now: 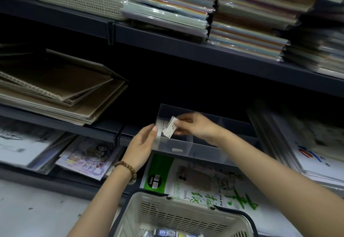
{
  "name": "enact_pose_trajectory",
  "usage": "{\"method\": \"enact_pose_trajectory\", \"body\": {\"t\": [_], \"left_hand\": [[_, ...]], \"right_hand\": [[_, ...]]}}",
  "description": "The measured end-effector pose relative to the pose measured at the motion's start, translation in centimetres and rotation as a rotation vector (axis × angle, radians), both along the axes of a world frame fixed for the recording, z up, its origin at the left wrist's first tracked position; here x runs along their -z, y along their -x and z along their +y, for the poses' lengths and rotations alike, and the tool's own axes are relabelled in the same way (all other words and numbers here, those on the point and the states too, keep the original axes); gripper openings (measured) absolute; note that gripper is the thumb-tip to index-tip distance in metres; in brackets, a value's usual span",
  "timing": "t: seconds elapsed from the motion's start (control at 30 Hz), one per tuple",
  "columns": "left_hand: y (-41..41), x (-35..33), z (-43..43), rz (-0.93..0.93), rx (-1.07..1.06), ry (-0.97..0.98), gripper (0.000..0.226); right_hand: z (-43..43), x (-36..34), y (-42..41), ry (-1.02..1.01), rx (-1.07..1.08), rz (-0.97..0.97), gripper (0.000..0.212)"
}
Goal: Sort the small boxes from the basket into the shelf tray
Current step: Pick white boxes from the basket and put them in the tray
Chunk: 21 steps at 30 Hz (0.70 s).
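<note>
Fingers of the right hand (197, 127) pinch a box (170, 128) over the tray (204, 149), left hand (141, 143) open at its corner; looks like light, crushable card, so grip the edges gently.

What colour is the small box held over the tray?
The small box is white with dark print; head view.

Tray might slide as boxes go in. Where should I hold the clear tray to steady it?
Grip the clear tray by its front-left corner from the front, beside the left hand: that wall overhangs the shelf edge, its back lies under the upper shelf, and the right hand holds a small white box over it.
</note>
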<state>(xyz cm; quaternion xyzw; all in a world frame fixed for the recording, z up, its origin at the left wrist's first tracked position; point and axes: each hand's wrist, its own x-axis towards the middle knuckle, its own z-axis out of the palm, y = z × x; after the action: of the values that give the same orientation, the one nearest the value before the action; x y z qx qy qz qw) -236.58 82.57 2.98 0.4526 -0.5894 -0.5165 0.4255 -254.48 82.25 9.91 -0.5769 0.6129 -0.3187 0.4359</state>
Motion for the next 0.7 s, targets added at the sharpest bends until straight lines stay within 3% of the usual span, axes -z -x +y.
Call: {"method": "enact_pose_trajectory", "body": {"t": [0.17, 0.37, 0.53, 0.6, 0.7], "left_hand": [[-0.1, 0.0, 0.0, -0.003, 0.013, -0.016, 0.049], [-0.1, -0.1, 0.1, 0.005, 0.024, -0.026, 0.046], [0.0, -0.2, 0.3, -0.006, 0.021, -0.017, 0.046], [0.1, -0.2, 0.4, -0.012, 0.02, -0.009, 0.047], [0.0, -0.2, 0.4, -0.002, 0.021, -0.012, 0.046]], "right_hand": [[-0.2, 0.4, -0.5, 0.082, -0.014, 0.117, 0.038], [0.2, 1.3, -0.2, 0.139, -0.107, 0.391, 0.045], [0.2, 1.5, -0.3, 0.122, -0.052, 0.373, 0.05], [0.1, 1.3, -0.4, 0.034, -0.036, 0.337, 0.055], [-0.6, 1.6, -0.4, -0.104, 0.012, 0.235, 0.044]]}}
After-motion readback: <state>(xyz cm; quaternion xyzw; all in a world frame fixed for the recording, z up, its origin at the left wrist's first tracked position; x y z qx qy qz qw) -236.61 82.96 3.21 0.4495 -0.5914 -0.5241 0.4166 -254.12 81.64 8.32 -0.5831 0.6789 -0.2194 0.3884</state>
